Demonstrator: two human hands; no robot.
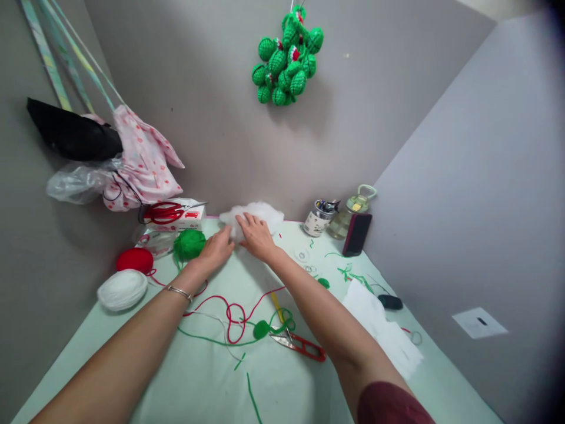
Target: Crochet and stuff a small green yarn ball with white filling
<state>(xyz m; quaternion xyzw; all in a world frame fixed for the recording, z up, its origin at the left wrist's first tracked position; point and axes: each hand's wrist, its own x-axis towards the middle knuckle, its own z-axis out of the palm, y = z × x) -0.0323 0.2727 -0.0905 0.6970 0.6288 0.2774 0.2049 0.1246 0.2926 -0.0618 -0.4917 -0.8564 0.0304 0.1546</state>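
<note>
Right hand (256,235) is spread open, lying flat on the white stuffing (265,211) at the far edge of the tabletop (198,377). Left hand (216,250) is touching the fluff's near edge, can't tell if it's pinching any.

Progress-wise, I'd say the small green piece (261,329) by the red snips (302,346) isn't filled yet, with loose yarn trailing off it. A whole bunch of finished green balls (286,56) hangs on the wall.

Green yarn (189,244), red yarn (135,259) and white yarn (122,289) sit to the left, and a tin (316,222), bottle (348,215) and phone (356,234) to the right. It's a pale green surface tucked into a grey corner.
</note>
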